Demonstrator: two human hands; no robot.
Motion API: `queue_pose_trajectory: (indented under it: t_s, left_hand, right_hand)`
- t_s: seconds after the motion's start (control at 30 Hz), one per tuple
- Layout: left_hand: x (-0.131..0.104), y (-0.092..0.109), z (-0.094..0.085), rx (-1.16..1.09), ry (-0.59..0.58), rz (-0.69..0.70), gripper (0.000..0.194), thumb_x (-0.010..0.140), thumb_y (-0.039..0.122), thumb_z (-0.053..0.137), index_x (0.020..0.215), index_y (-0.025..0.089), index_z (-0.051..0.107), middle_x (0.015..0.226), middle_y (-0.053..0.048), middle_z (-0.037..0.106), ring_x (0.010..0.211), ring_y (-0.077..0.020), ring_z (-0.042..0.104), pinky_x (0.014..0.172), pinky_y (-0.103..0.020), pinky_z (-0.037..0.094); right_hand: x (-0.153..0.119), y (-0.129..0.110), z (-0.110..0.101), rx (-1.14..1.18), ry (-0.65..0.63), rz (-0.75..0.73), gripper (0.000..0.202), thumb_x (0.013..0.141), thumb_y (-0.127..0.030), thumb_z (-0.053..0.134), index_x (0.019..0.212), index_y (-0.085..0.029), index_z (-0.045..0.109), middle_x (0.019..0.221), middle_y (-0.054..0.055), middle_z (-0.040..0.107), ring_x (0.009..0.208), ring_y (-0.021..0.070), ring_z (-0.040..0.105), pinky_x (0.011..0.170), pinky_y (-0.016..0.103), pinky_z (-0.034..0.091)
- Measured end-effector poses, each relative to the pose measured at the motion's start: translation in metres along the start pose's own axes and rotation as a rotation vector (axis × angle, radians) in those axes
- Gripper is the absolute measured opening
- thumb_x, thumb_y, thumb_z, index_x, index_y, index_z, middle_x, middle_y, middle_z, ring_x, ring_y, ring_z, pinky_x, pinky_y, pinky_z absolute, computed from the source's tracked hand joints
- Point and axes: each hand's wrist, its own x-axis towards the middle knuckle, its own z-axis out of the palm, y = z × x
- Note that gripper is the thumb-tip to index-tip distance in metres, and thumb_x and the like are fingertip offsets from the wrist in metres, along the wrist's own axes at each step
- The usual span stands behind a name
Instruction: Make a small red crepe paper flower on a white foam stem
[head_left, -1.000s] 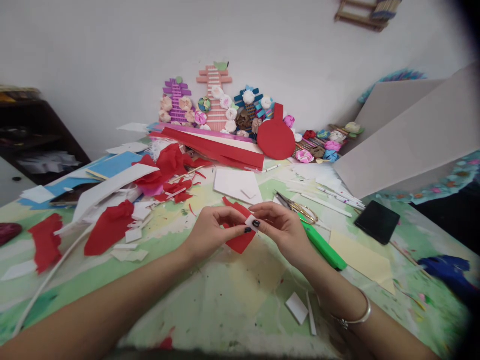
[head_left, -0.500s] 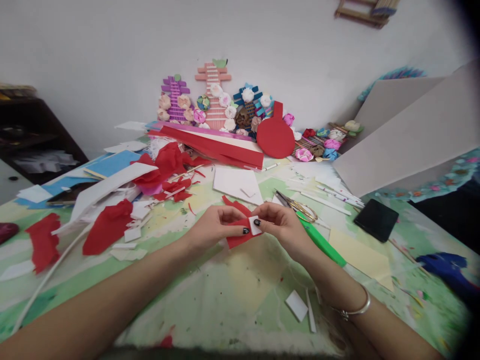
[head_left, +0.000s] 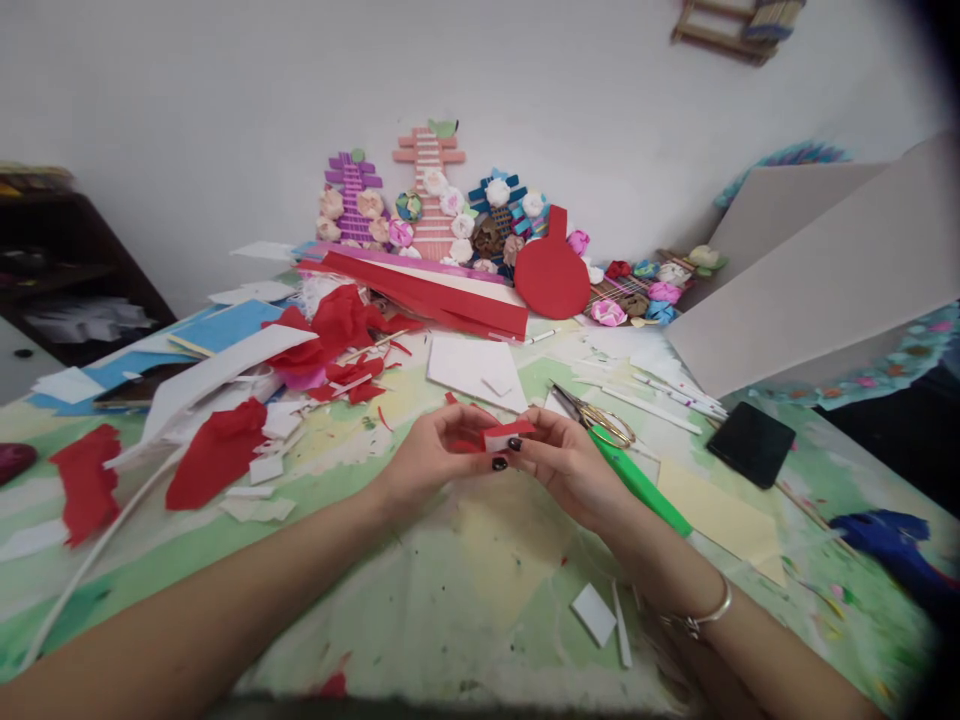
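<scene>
Between my two hands is a small white foam piece (head_left: 496,442) with red crepe paper (head_left: 517,428) against it. My left hand (head_left: 427,452) pinches the red paper from the left, its thumb just under the piece. From the right, my right hand (head_left: 571,462) grips the white piece with thumb and fingers. Part of the paper is hidden behind the fingers. Just beyond the hands lies a white board (head_left: 469,368). Scissors with gold handles (head_left: 604,425) and a green utility knife (head_left: 643,485) are to the right of my right hand.
Red crepe scraps (head_left: 217,455) and white offcuts lie at left. A red round paper shape (head_left: 553,275) leans on flower-decorated crafts at the back. At right are a black phone-like slab (head_left: 751,443), a blue glue gun (head_left: 885,530) and a grey folded board (head_left: 817,260).
The red paper has been folded up around the white piece, which is now tilted so that less of its white face shows. The hands stay in nearly the same place.
</scene>
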Motion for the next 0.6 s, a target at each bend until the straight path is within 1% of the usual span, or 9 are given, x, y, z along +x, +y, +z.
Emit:
queue_pose_trajectory:
  t_s: [0.1, 0.17, 0.3, 0.33, 0.4, 0.47, 0.5, 0.53, 0.6]
  left_hand:
    - [-0.001, 0.000, 0.003, 0.063, 0.043, -0.007, 0.029, 0.061, 0.022, 0.079, 0.085, 0.012, 0.066, 0.080, -0.004, 0.069, 0.074, -0.0158, 0.062, 0.071, -0.027, 0.049]
    - [-0.002, 0.002, 0.004, 0.108, 0.076, -0.020, 0.022, 0.065, 0.022, 0.076, 0.082, 0.011, 0.068, 0.075, -0.004, 0.069, 0.069, -0.0145, 0.061, 0.068, -0.026, 0.048]
    - [-0.003, 0.005, 0.004, 0.148, 0.061, -0.111, 0.014, 0.063, 0.017, 0.073, 0.075, 0.012, 0.070, 0.065, -0.001, 0.067, 0.060, -0.0114, 0.057, 0.058, -0.022, 0.042]
    - [-0.003, 0.006, 0.004, 0.161, 0.048, -0.143, 0.013, 0.062, 0.016, 0.073, 0.074, 0.012, 0.071, 0.063, 0.000, 0.065, 0.057, -0.0106, 0.055, 0.055, -0.021, 0.040]
    - [-0.004, 0.007, 0.004, 0.189, 0.021, -0.185, 0.011, 0.061, 0.017, 0.073, 0.070, 0.012, 0.070, 0.059, 0.001, 0.062, 0.053, -0.0096, 0.051, 0.051, -0.021, 0.036]
    - [-0.006, 0.006, 0.005, 0.197, 0.002, -0.183, 0.010, 0.061, 0.019, 0.073, 0.062, 0.013, 0.066, 0.054, 0.003, 0.058, 0.050, -0.0087, 0.047, 0.049, -0.021, 0.033]
    - [-0.006, 0.006, 0.005, 0.185, -0.005, -0.179, 0.012, 0.060, 0.020, 0.073, 0.057, 0.013, 0.063, 0.052, 0.004, 0.055, 0.049, -0.0081, 0.046, 0.049, -0.021, 0.031]
    - [-0.006, 0.005, 0.005, 0.161, -0.011, -0.182, 0.015, 0.060, 0.020, 0.073, 0.054, 0.013, 0.061, 0.050, 0.004, 0.053, 0.048, -0.0075, 0.044, 0.048, -0.021, 0.030]
    - [-0.006, 0.003, 0.005, 0.093, -0.025, -0.215, 0.016, 0.061, 0.019, 0.072, 0.054, 0.014, 0.060, 0.049, 0.005, 0.052, 0.047, -0.0066, 0.043, 0.047, -0.020, 0.029]
  right_hand:
    - [-0.002, 0.000, 0.006, -0.007, 0.005, 0.030, 0.020, 0.066, -0.022, 0.075, 0.078, -0.017, 0.059, 0.077, 0.001, 0.065, 0.071, 0.0125, 0.062, 0.071, 0.027, 0.050]
    - [-0.002, 0.001, 0.008, -0.094, 0.008, 0.030, 0.020, 0.068, -0.024, 0.073, 0.079, -0.017, 0.058, 0.075, 0.001, 0.064, 0.068, 0.0126, 0.061, 0.068, 0.028, 0.050]
    - [-0.003, 0.001, 0.006, -0.411, 0.104, -0.146, 0.017, 0.072, -0.026, 0.069, 0.084, -0.018, 0.060, 0.081, 0.001, 0.063, 0.073, 0.0127, 0.057, 0.065, 0.025, 0.045]
    - [-0.003, 0.001, 0.005, -0.454, 0.117, -0.182, 0.015, 0.073, -0.027, 0.067, 0.084, -0.018, 0.061, 0.082, 0.001, 0.063, 0.074, 0.0130, 0.057, 0.065, 0.025, 0.045]
    - [-0.002, 0.001, 0.004, -0.483, 0.124, -0.209, 0.013, 0.075, -0.028, 0.064, 0.081, -0.017, 0.063, 0.081, 0.002, 0.064, 0.073, 0.0132, 0.056, 0.065, 0.026, 0.044]
    - [-0.001, -0.001, 0.003, -0.504, 0.131, -0.195, 0.012, 0.076, -0.029, 0.062, 0.075, -0.016, 0.063, 0.075, 0.002, 0.063, 0.068, 0.0124, 0.055, 0.064, 0.026, 0.044]
    - [-0.001, -0.003, 0.003, -0.523, 0.131, -0.172, 0.014, 0.076, -0.029, 0.062, 0.073, -0.016, 0.062, 0.072, 0.002, 0.063, 0.066, 0.0121, 0.054, 0.062, 0.026, 0.044]
    - [-0.001, -0.007, 0.002, -0.543, 0.135, -0.142, 0.016, 0.076, -0.031, 0.061, 0.073, -0.016, 0.062, 0.070, 0.001, 0.062, 0.064, 0.0121, 0.054, 0.061, 0.026, 0.044]
    - [-0.007, -0.017, -0.004, -0.593, 0.163, -0.094, 0.020, 0.076, -0.035, 0.060, 0.078, -0.016, 0.063, 0.069, 0.002, 0.062, 0.065, 0.0135, 0.056, 0.060, 0.026, 0.046]
